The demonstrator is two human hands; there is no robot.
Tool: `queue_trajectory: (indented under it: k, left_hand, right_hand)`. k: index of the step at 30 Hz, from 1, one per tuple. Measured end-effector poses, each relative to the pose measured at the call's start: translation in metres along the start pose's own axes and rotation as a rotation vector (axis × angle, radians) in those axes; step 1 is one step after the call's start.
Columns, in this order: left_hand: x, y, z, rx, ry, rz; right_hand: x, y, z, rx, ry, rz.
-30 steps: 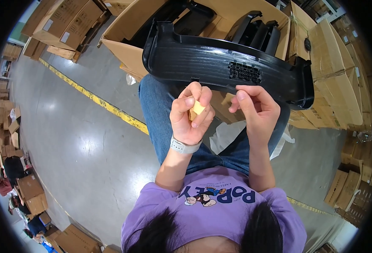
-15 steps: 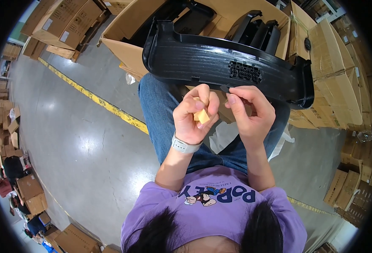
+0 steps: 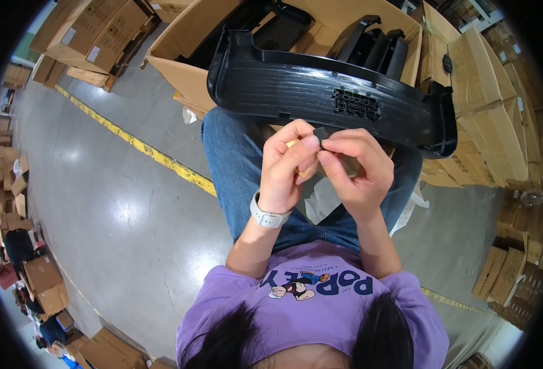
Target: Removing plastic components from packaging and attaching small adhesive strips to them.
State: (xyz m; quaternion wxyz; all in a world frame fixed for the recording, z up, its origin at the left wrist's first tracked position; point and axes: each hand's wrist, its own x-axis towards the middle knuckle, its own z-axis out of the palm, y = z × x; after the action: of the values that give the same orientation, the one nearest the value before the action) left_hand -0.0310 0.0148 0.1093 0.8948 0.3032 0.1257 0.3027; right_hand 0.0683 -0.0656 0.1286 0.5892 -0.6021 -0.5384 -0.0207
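Observation:
A long black plastic moulded part (image 3: 321, 92) lies across my lap, over my blue jeans. Just in front of it my left hand (image 3: 290, 166) and my right hand (image 3: 354, 169) meet, fingertips touching. Between the fingertips is a small dark grey piece (image 3: 321, 133). My left hand also holds a small yellowish backing strip (image 3: 302, 175), mostly hidden by the fingers. My right palm covers a bit of brownish material (image 3: 350, 165). A white watch sits on my left wrist.
A large open cardboard box (image 3: 185, 67) with more black plastic parts (image 3: 376, 43) stands right behind the lap. Stacked cartons (image 3: 487, 117) line the right side. A yellow floor line (image 3: 142, 147) crosses grey concrete on the left. People and boxes are at far left.
My hands have come together: the right hand moved left to the left hand's fingertips, and the dark piece now shows pinched between both. The black part has not moved.

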Motion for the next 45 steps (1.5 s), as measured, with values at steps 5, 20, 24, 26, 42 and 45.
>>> queue_trajectory:
  k: [5,20,24,26,42,45]
  left_hand:
    - [0.0,0.0,-0.005,0.162,-0.01,0.068]
    - [0.006,-0.009,-0.002,0.536,-0.047,0.04]
    - [0.009,-0.012,-0.011,0.327,-0.155,-0.036]
    - [0.011,-0.014,-0.012,0.232,-0.174,-0.09]
    - [0.028,-0.027,-0.019,0.21,-0.056,-0.138]
    - [0.029,-0.026,-0.019,0.206,-0.052,-0.149]
  right_hand:
    - [0.0,0.0,-0.009,0.146,-0.078,0.14]
    - [0.05,0.031,-0.089,-0.111,-0.352,0.504]
    - [0.082,0.086,-0.114,-0.103,-0.54,0.777]
    - [0.084,0.103,-0.118,-0.011,-0.63,0.91]
    - [0.075,0.114,-0.114,0.014,-0.66,0.972]
    - [0.076,0.115,-0.113,0.005,-0.659,0.967]
